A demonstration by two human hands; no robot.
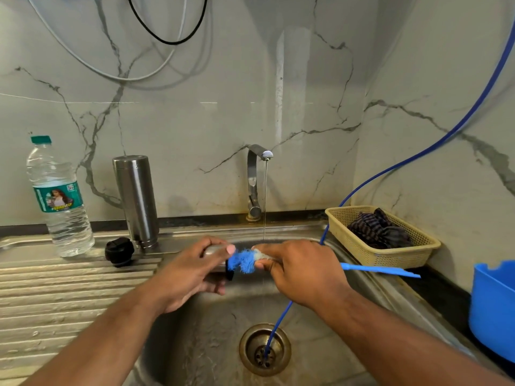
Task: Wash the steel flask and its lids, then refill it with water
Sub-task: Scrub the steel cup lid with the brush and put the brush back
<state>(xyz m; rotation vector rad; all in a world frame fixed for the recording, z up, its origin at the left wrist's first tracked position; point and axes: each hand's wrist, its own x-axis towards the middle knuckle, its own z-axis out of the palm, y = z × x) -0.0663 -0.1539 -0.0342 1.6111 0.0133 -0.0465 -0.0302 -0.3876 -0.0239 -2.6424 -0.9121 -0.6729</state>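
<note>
**Lid Scrubbing Over the Sink**

Grips the steel lid in the left hand, fingers curled round it, open end facing right, above the sink. Pinches the bristle head of the blue brush between thumb and fingertips of the right hand, with bristles touching the lid's mouth and the handle pointing right. Works at a thin stream from the tap; cannot tell whether water strikes the bristles or falls just beyond.

On the drainboard, far and left of the hands: steel flask, upright and well apart from both hands. Just near-left of its base: black inner lid. Further left: plastic water bottle, capped.

Right of the sink: yellow basket containing a dark striped cloth. At the near right edge: blue tub. From upper right down into the drain: blue hose.
</note>
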